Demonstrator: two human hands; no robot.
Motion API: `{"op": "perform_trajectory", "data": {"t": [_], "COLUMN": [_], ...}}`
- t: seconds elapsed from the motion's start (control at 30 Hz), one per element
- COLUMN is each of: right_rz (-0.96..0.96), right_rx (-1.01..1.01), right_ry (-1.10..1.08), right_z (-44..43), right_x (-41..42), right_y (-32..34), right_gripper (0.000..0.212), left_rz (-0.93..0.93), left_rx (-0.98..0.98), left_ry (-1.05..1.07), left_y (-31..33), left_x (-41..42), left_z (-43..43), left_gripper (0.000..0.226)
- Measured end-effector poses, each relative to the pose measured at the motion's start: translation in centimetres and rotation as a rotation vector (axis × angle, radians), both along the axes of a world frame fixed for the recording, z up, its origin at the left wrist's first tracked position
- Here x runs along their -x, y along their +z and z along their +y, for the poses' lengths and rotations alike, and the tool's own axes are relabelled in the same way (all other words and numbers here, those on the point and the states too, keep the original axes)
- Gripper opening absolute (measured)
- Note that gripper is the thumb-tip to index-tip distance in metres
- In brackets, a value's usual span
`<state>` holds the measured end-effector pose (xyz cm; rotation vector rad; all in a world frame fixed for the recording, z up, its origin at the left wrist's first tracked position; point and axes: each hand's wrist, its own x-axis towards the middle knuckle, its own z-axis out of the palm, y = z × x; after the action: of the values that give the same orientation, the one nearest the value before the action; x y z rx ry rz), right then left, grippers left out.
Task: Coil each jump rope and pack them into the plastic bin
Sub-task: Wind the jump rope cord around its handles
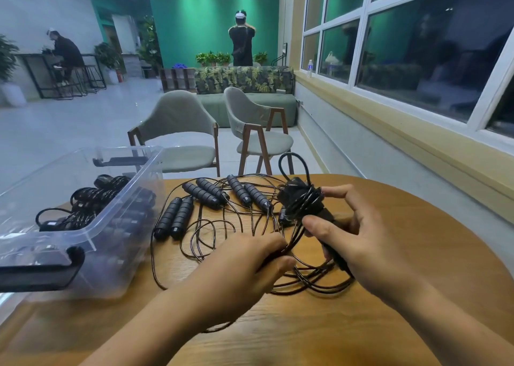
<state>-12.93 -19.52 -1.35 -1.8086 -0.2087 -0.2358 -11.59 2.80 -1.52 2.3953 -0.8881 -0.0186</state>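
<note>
Several black jump ropes with foam handles lie tangled on the round wooden table. My right hand grips a pair of handles with black cord wound round them, held just above the table. My left hand pinches the loose cord of that rope near the table top. A clear plastic bin stands at the left with several coiled ropes inside.
Two grey chairs stand beyond the table's far edge. A window wall runs along the right. Two persons stand far off in the room. The table's near right part is bare wood.
</note>
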Motion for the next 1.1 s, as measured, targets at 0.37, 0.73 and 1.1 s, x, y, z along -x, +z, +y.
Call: {"op": "perform_trajectory", "data": {"t": [0.37, 0.73, 1.1], "right_rz": [0.089, 0.58, 0.619], "right_rx": [0.478, 0.533, 0.383], "right_ry": [-0.017, 0.511, 0.94], "right_z": [-0.6, -1.2, -2.6], "right_x": [-0.3, -0.1, 0.0], "right_y": [0.0, 0.9, 2.7], "right_gripper": [0.05, 0.043, 0.03], "left_rz": [-0.191, -0.587, -0.414], "left_rx": [-0.082, -0.212, -0.189], "left_ry": [0.006, -0.067, -0.178], "left_y": [0.9, -0.3, 0.5], "left_x": [0.0, -0.2, -0.2], "left_z": [1.2, 0.8, 1.4], "left_gripper": [0.017, 0.026, 0.026]}}
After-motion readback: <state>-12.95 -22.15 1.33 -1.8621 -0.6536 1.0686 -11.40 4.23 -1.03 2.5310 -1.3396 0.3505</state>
